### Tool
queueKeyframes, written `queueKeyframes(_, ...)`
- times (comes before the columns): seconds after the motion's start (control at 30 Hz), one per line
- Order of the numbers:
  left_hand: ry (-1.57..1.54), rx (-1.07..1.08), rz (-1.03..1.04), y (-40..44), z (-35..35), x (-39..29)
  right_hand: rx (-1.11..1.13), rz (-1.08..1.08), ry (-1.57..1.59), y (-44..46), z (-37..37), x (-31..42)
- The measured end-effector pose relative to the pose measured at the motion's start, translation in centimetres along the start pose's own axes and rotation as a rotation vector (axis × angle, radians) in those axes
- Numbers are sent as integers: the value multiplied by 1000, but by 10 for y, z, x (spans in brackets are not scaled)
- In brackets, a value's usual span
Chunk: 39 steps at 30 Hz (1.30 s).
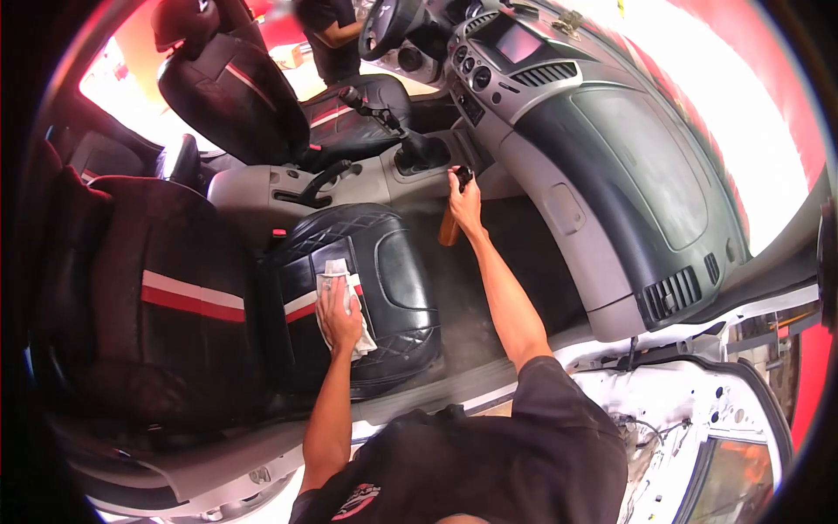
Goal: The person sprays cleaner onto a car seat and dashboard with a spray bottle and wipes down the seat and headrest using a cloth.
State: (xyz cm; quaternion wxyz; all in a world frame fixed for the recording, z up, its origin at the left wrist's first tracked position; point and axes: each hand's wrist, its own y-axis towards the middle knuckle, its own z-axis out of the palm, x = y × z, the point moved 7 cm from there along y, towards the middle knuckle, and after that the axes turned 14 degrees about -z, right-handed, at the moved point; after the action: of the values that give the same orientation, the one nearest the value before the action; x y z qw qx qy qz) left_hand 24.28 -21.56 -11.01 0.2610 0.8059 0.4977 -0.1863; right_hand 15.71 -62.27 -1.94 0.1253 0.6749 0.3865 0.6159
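Interior of a car, with the cloth (335, 269) on the cushion (403, 271) of the near seat, across its red and white stripe. The left hand (340, 321) lies over the cloth with its fingers extended and flat, pressing rather than gripping. The right hand (467, 208), farther off and to the right, has its fingers closed around the upper part of an amber bottle (448, 229) with a black top, held above the floor (524, 262). The backrest (192, 253) bounds the cushion on the left; the console (253, 194), bearing the handbrake (325, 182) and gear lever (377, 118), forms a raised barrier on the far side. Beyond it stand the far seat (231, 96), the steering wheel (381, 35) and another person (330, 44), partly cut off by the frame. The dashboard (628, 157) overhangs the right side, its edge well apart from the cushion. Between these two edges the footwell offers the widest room for the right arm, and the bottle is near the console. The doorway sill (484, 399) runs along the near side, and a door (646, 393) stands swung out at the near right.
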Motion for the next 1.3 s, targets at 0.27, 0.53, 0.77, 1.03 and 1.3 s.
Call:
queueKeyframes(0.27,-24,-5,-22,0,-5,-5,58,150,-245,24,24,0)
queueKeyframes(0.53,-30,-13,-29,-1,-5,-4,157,233,-410,23,13,2)
queueKeyframes(0.77,-29,-19,-37,-1,-7,-1,53,183,-256,25,-1,30)
queueKeyframes(1.03,-24,-40,-8,0,-5,-3,-217,22,-306,30,-88,162)
queueKeyframes(1.3,5,-31,-5,-2,-5,-3,-445,-84,-563,-38,-220,278)
